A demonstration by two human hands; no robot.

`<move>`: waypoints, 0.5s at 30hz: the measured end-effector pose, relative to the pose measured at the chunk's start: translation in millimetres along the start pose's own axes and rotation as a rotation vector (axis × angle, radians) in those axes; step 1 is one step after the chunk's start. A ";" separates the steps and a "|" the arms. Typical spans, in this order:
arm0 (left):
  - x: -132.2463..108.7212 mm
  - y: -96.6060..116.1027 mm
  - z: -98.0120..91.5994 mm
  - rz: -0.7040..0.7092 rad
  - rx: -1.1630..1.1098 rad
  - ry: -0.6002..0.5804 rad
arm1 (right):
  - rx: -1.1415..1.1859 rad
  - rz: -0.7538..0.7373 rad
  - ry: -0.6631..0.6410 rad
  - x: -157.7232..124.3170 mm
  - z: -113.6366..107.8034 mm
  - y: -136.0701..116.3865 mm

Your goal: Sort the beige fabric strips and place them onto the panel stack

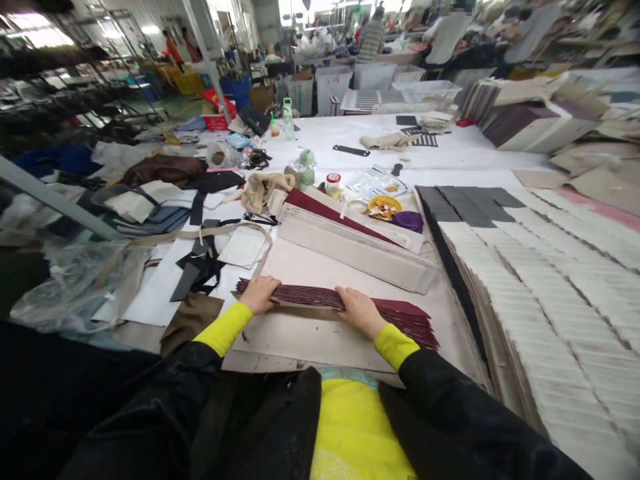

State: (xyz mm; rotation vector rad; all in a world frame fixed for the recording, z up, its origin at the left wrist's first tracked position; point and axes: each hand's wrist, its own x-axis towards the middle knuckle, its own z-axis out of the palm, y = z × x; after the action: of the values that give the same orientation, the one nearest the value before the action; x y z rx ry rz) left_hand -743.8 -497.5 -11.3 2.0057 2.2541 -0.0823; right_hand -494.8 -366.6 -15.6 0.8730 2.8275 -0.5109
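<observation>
left hand (pixel 259 295) – right hand (pixel 357 310) flat on maroon strips (pixel 320 298) | grey stack (pixel 357 248) behind

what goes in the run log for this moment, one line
left hand: on left end of dark red strips | right hand: pressing strips mid-row | strips: fanned flat on board | grey pieces: at right

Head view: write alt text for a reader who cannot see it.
Both hands press on a fanned row of dark red strips on a cluttered worktable: left hand at its left end, right hand near the middle. White pieces lie in rows alongside.
</observation>
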 end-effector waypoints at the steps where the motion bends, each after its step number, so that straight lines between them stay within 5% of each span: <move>1: -0.4 -3.7 -1.8 0.006 -0.018 0.001 | 0.001 -0.007 -0.027 0.7 -6.6 0.5; 5: -8.3 -20.1 -7.8 -0.055 -0.132 0.170 | 0.009 -0.036 -0.098 -17.1 -32.2 0.9; 10: -10.9 -4.2 -3.7 -0.456 -0.621 0.483 | 0.176 -0.052 -0.212 -49.7 -61.2 5.7; 12: -9.6 21.4 -6.8 -0.668 -1.055 0.338 | 0.266 -0.093 -0.228 -61.9 -75.2 8.6; 15: -5.4 64.3 -17.7 -0.742 -1.686 -0.118 | 0.383 -0.221 -0.230 -80.2 -95.3 10.6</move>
State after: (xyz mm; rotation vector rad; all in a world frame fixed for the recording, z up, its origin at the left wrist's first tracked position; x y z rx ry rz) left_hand -680.4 -492.9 9.6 0.2722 1.6081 1.1196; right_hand -425.8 -365.9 88.7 0.5095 2.6659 -1.1314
